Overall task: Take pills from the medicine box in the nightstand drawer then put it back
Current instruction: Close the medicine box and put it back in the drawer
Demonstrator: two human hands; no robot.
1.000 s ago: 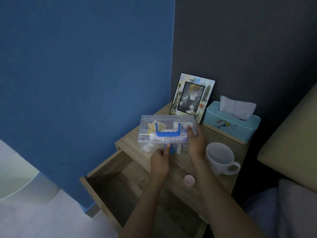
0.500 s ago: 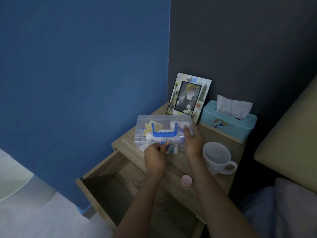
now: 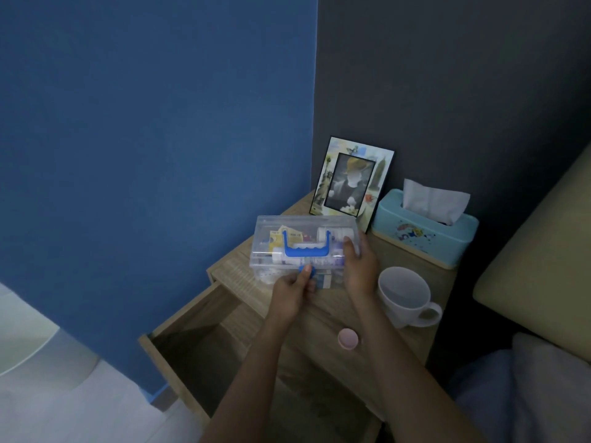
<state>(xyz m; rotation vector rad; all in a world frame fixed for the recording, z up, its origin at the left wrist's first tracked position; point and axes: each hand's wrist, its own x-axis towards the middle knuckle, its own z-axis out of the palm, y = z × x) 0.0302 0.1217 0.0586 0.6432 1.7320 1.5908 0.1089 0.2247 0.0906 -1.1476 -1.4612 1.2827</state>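
A clear plastic medicine box (image 3: 287, 230) with a blue handle (image 3: 306, 249) stands on the wooden nightstand (image 3: 323, 318), holding tubes and packets. My left hand (image 3: 292, 290) pinches the blue front latch (image 3: 306, 270) of the box. My right hand (image 3: 358, 266) grips the box's right end, thumb on the lid. Below the nightstand's front the drawer (image 3: 192, 318) is pulled out and looks dark inside. A small pink cap (image 3: 348, 338) lies on the nightstand near my right forearm.
A white mug (image 3: 404, 295) stands right of the box. Behind it are a light blue tissue box (image 3: 425, 233) and a photo frame (image 3: 351, 182) leaning on the grey wall. A blue wall is on the left, a beige headboard (image 3: 540, 247) on the right.
My left hand has closed its thumb and fingers onto the blue latch at the box front. The right hand stays on the box's right end. The view shifted slightly.
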